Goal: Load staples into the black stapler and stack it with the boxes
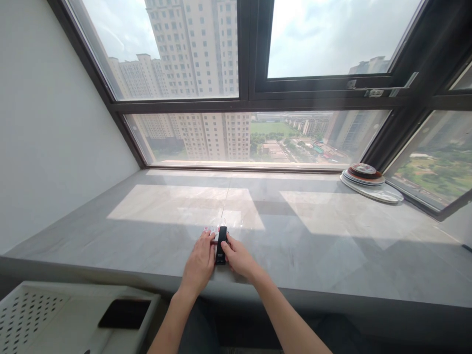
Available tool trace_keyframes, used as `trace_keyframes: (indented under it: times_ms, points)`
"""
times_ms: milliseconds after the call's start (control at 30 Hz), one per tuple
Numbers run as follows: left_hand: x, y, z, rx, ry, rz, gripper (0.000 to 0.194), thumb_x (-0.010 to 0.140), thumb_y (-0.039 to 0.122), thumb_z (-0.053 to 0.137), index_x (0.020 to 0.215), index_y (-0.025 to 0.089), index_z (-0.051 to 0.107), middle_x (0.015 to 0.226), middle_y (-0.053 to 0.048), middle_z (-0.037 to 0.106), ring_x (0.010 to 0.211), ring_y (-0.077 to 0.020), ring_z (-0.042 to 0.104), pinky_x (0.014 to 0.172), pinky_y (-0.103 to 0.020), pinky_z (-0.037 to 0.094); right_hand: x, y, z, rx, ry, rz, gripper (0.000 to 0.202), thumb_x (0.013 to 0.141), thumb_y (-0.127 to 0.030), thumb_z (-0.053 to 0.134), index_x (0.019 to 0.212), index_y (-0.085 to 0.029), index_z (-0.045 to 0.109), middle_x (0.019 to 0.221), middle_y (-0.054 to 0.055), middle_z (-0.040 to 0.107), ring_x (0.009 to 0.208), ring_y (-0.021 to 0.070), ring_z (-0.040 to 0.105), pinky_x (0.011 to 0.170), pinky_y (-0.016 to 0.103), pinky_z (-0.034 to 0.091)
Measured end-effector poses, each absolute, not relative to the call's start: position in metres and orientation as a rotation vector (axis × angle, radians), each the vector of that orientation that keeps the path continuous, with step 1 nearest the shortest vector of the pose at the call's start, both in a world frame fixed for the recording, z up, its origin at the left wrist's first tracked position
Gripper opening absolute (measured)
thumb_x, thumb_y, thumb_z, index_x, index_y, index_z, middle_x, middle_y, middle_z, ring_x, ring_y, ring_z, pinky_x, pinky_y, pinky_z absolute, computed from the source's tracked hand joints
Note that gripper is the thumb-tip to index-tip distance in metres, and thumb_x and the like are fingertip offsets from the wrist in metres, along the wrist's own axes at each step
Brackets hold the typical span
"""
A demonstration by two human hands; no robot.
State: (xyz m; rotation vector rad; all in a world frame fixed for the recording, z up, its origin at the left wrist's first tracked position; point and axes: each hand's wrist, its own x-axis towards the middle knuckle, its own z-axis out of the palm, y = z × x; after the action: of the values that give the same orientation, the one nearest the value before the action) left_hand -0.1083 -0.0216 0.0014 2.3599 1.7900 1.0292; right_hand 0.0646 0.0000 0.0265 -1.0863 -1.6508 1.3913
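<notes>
A slim black stapler (221,246) with small pale print near its close end lies lengthwise near the front edge of the grey stone sill. My right hand (237,256) is closed round its right side, thumb on top. Left of the stapler, my left hand (201,256) is palm down, its fingertips pressed on a small clear plastic packet (216,230) with red and white print. The packet reaches past the far end of the stapler, and my fingers hide part of it.
At the sill's far right corner stands a stack of plates (372,183). Dark-framed windows (177,105) rise behind the grey sill (313,255). Below its front edge at the left is a white perforated unit (73,314), with a black phone-like slab (124,314) on it.
</notes>
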Motion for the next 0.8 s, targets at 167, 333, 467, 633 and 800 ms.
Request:
trace_keyframes:
  times_ms: [167, 333, 467, 633, 800]
  points:
    - [-0.164, 0.003, 0.001, 2.342, 1.774, 1.046, 0.04, 0.101, 0.022, 0.034, 0.138, 0.023, 0.05, 0.151, -0.009, 0.049, 0.144, -0.0228, 0.042, 0.119, -0.049, 0.037, 0.018, 0.016, 0.029, -1.107, -1.642, 1.468, 0.048, 0.097, -0.048, 0.05, 0.141, -0.028, 0.052, 0.068, -0.004, 0.057, 0.052, 0.0138, 0.051, 0.058, 0.029, 0.051]
    - [-0.173, 0.003, 0.008, 2.253, 1.835, 1.095, 0.043, 0.097, 0.017, 0.036, 0.137, 0.024, 0.05, 0.146, -0.008, 0.054, 0.141, -0.0248, 0.044, 0.118, -0.054, 0.033, 0.006, 0.021, 0.021, -1.121, -1.555, 1.426, 0.053, 0.095, -0.046, 0.054, 0.144, -0.027, 0.049, 0.072, -0.003, 0.058, 0.057, 0.0146, 0.053, 0.057, 0.028, 0.05]
    - [-0.153, -0.021, 0.025, 2.11, 1.99, 1.481, 0.038, 0.097, 0.017, 0.037, 0.131, 0.022, 0.055, 0.136, -0.01, 0.06, 0.135, -0.0277, 0.05, 0.117, -0.055, 0.033, 0.039, 0.017, 0.009, -1.207, -1.341, 1.305, 0.063, 0.096, -0.051, 0.049, 0.15, -0.021, 0.042, 0.084, 0.001, 0.06, 0.06, 0.0146, 0.055, 0.054, 0.027, 0.051]
    - [-0.073, -0.03, 0.038, 2.325, 1.645, 1.268, 0.033, 0.1, 0.02, 0.039, 0.124, 0.025, 0.061, 0.12, -0.007, 0.067, 0.114, -0.0242, 0.062, 0.102, -0.043, 0.047, 0.142, 0.005, 0.004, -1.299, -1.43, 0.823, 0.053, 0.096, -0.044, 0.046, 0.142, -0.018, 0.055, 0.114, 0.01, 0.067, 0.101, 0.0224, 0.064, 0.09, 0.036, 0.054]
    - [-0.001, -0.007, 0.019, 2.497, 1.59, 0.806, 0.047, 0.102, 0.036, 0.041, 0.148, 0.031, 0.045, 0.156, -0.004, 0.046, 0.146, -0.0267, 0.038, 0.119, -0.049, 0.032, 0.226, -0.02, 0.006, -1.777, -1.869, 0.31, 0.061, 0.099, -0.044, 0.038, 0.156, -0.023, 0.039, 0.156, 0.007, 0.045, 0.151, 0.0279, 0.025, 0.123, 0.047, 0.02]
